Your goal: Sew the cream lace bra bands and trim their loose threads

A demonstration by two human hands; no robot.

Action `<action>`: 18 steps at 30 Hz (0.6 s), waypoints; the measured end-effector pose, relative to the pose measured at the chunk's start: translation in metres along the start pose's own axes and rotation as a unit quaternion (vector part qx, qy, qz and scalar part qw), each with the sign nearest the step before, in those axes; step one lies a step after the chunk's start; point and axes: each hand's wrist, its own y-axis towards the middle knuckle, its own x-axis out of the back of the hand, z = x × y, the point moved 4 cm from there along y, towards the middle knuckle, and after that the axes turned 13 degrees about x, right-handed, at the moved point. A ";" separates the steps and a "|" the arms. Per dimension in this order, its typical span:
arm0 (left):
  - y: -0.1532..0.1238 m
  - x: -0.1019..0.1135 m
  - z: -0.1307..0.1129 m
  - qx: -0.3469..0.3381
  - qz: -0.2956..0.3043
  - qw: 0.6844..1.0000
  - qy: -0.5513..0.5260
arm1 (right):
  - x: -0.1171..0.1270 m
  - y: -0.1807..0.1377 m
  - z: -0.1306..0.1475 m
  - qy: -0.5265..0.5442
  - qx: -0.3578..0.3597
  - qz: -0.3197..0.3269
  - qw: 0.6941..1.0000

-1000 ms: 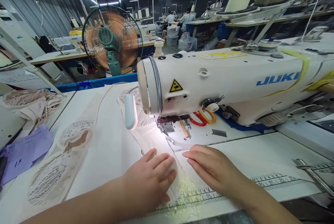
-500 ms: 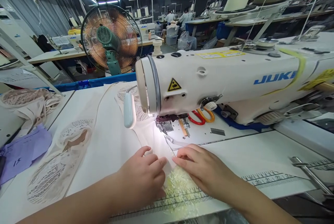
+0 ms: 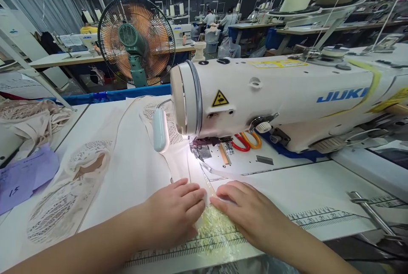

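A cream lace bra (image 3: 174,164) runs from behind the sewing machine's head, past the lit needle area, toward me. My left hand (image 3: 178,210) rests on its near part, fingers bent together and gripping the fabric. Across a small gap, my right hand (image 3: 244,206) closes thumb and fingers at the fabric's right edge; its fingertips partly hide the grip. A narrow pale tape (image 3: 215,173) leads into the metal guide beside the needle. The white sewing machine (image 3: 242,95) stands just beyond both hands. Yellowish thread scraps (image 3: 213,223) lie between my wrists.
Another lace bra piece (image 3: 54,210) lies left, near a purple paper (image 3: 28,176) and a pile of bras (image 3: 35,116). Red-and-orange-handled scissors (image 3: 245,141) sit under the machine arm. A fan (image 3: 135,48) stands behind the table. A printed ruler (image 3: 178,252) follows the front edge.
My left fingers have straightened a little and settled flatter on the fabric. My right hand stays at the fabric's edge. The whole view has shifted slightly.
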 end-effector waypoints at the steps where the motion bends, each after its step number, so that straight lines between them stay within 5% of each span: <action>1: 0.000 0.000 0.000 -0.004 0.013 1.000 0.000 | 0.000 0.000 0.001 -0.003 0.000 0.002 1.000; 18: 0.008 -0.002 0.029 -0.006 -0.010 1.000 0.014 | -0.006 0.027 -0.012 -0.103 -0.037 0.034 0.993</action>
